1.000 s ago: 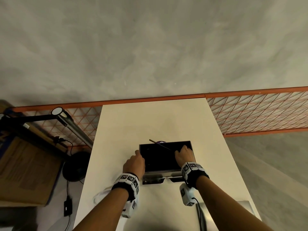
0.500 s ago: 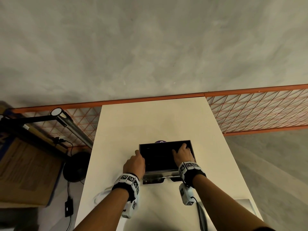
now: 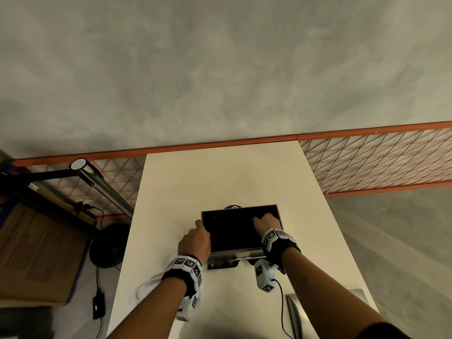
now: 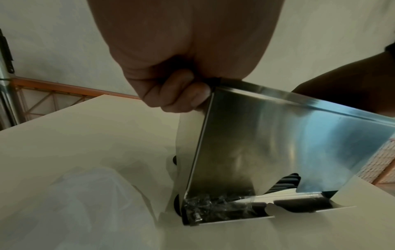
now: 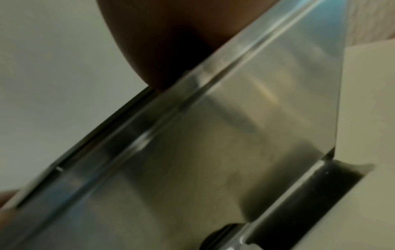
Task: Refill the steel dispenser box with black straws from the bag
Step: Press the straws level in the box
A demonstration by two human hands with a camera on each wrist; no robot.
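Note:
The steel dispenser box (image 3: 234,252) stands on the white table (image 3: 220,172) with its top uncovered, and black straws (image 3: 232,228) fill the dark inside. My left hand (image 3: 195,238) grips the box's left rim; the left wrist view shows its curled fingers (image 4: 177,94) at the top corner of the shiny front wall (image 4: 278,143). Black straws (image 4: 284,184) show in the slot at the bottom. My right hand (image 3: 267,222) reaches down into the right side of the box, its fingertips hidden. The right wrist view shows only the blurred steel wall (image 5: 235,135).
A clear plastic bag (image 4: 85,203) lies on the table left of the box, by my left wrist (image 3: 146,287). A steel lid (image 3: 300,314) lies at the near right. A purple object (image 3: 233,207) peeks from behind the box. An orange mesh rack (image 3: 379,162) borders the table's far side.
One second ago a black straw stuck up over the box's far rim; it now lies inside. My right hand has moved deeper into the box. The left hand has stayed put.

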